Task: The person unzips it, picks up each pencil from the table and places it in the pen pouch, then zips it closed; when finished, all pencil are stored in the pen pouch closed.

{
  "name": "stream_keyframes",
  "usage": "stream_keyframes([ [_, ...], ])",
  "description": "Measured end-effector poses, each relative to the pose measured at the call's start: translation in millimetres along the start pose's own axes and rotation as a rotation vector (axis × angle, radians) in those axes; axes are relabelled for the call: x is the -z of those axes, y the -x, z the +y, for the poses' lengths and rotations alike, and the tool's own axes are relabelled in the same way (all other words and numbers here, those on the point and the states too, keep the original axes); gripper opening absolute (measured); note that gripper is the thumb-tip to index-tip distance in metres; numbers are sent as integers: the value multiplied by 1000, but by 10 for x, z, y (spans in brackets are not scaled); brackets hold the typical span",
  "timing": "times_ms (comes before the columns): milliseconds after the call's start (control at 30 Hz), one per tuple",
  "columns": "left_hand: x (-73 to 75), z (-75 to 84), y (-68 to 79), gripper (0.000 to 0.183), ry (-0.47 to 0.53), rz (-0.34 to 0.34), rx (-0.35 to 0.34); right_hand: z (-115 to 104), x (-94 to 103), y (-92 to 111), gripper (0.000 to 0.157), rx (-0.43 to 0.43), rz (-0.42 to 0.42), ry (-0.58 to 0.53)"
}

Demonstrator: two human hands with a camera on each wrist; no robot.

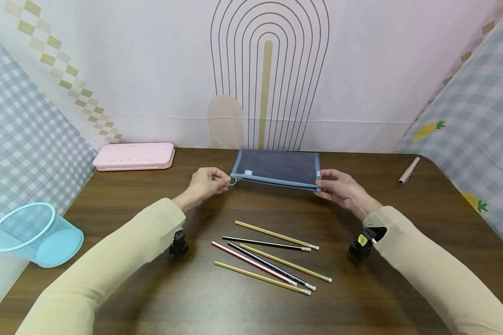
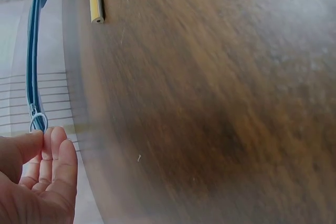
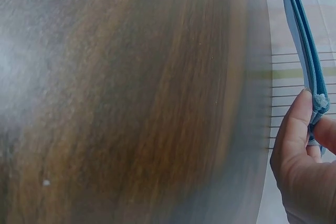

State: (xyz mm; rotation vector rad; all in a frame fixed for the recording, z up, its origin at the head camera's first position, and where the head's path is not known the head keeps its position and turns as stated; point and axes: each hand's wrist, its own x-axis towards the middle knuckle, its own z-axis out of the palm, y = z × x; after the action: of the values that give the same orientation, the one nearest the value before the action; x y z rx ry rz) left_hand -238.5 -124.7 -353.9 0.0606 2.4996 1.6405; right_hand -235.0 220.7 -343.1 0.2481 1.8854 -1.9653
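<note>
The left grip (image 1: 209, 181) pinches a little round ring (image 2: 46, 121) between the thumb and a finger. The ring hangs from the zipper of a flat, dark blue pouch (image 1: 276, 167). The right grip (image 1: 339, 188) pinches the other end of the pouch, at the near corner. So the pouch is between the two grips, with its light blue zipper edge going across from one to the other. I cannot tell if the far edge of the pouch touches the brown counter (image 1: 402, 218). Six pencils (image 1: 276, 258) lie nearer to the person than both grips, in the middle: three yellow, one black, one dark blue and one red. A pink case (image 1: 134, 157) sits to the left of the left grip and farther back. A blue mesh cup (image 1: 60, 237) is well to the left of that grip, and nearer the person. A pale pen (image 1: 409, 170) lies to the right of the right grip.
</note>
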Motion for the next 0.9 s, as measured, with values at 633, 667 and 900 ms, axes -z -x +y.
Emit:
stream_keyframes([
  [633, 33, 2, -27, 18, -50, -14, 22, 3, 74, 14, 26, 8, -2, -12],
  [667, 34, 4, -27, 18, -52, -16, 22, 0, 74, 16, 26, 9, -4, -14],
  [900, 32, 18, -26, 18, -62, -30, 24, 6, 84, 16, 27, 8, -12, -20],
])
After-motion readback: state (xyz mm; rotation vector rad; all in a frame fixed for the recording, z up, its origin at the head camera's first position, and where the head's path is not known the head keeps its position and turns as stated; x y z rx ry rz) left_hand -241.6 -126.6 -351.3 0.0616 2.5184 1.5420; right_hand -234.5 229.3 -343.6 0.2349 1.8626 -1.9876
